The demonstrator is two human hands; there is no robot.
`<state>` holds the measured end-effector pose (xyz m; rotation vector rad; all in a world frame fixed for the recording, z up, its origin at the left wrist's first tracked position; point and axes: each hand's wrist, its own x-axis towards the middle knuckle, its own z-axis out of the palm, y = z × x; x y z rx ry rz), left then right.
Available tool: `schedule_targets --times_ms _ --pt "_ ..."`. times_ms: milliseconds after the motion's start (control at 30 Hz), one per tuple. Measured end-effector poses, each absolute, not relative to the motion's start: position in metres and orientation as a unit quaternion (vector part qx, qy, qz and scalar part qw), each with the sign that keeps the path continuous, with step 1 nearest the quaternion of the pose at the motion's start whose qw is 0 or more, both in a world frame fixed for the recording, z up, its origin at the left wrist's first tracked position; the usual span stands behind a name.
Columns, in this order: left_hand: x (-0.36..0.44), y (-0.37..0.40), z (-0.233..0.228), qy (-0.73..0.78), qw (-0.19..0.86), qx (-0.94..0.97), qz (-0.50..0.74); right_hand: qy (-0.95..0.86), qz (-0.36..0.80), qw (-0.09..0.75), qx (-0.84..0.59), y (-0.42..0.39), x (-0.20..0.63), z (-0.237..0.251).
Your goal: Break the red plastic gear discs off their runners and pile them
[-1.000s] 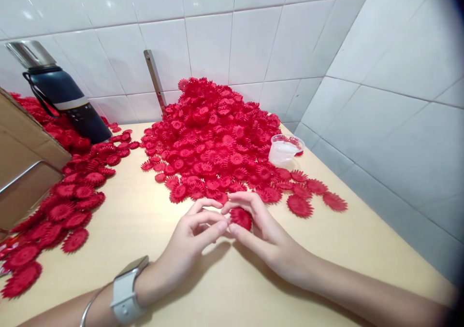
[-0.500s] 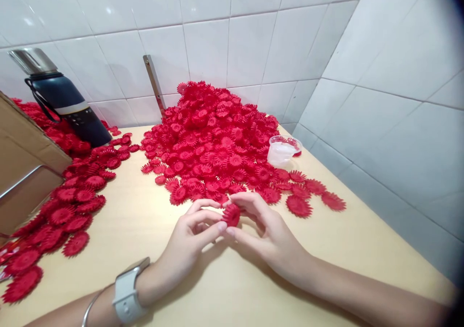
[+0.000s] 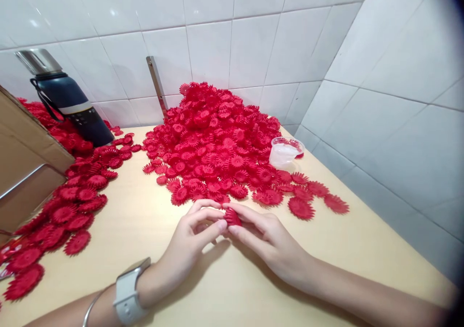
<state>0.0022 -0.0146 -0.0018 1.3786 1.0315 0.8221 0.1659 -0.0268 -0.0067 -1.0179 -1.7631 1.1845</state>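
Note:
Between my two hands, just above the tabletop, is a small red piece with a toothed, petal-like edge [image 3: 232, 217]. My left hand [image 3: 198, 226] pinches its left side between thumb and fingers. My right hand [image 3: 263, 230] has its thumb and fingers closed round the right side, covering much of it. Beyond my fingertips rises a large heap of similar red toothed discs [image 3: 217, 138]; its front edge lies close to my hands.
A clear plastic cup [image 3: 284, 153] stands at the heap's right edge. On the left are more red discs [image 3: 78, 220], a dark blue flask [image 3: 79, 107] and a cardboard box [image 3: 29, 158]. A metal strip [image 3: 156, 85] leans against the tiled wall [image 3: 210, 47].
The fingers of my right hand have come down and closed further over the red piece, so less of it shows. My left hand keeps its pinch. The view has shifted slightly.

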Motion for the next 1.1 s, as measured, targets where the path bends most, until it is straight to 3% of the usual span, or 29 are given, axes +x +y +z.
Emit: schedule_targets --times_ms 267,533,667,867,1100 --pt "0.0019 -0.0132 0.0014 0.444 0.548 0.617 0.351 -0.736 0.415 0.356 -0.399 -0.0289 0.1685 -0.0074" --pt "0.0036 -0.0149 0.0013 0.434 0.613 0.554 0.359 -0.704 0.388 0.391 -0.448 -0.0259 0.1659 -0.0127" --pt "0.0035 -0.0143 -0.0002 0.435 0.598 0.568 0.362 -0.680 0.341 0.415 -0.500 -0.0245 0.1668 -0.0151" --pt "0.0028 -0.0164 -0.0023 0.428 0.576 0.594 0.364 -0.675 0.468 0.369 -0.434 -0.0236 0.1654 -0.0089" --pt "0.0040 -0.0170 -0.0026 0.449 0.576 0.574 0.370 -0.690 0.438 0.385 -0.428 -0.0252 0.1654 -0.0126"
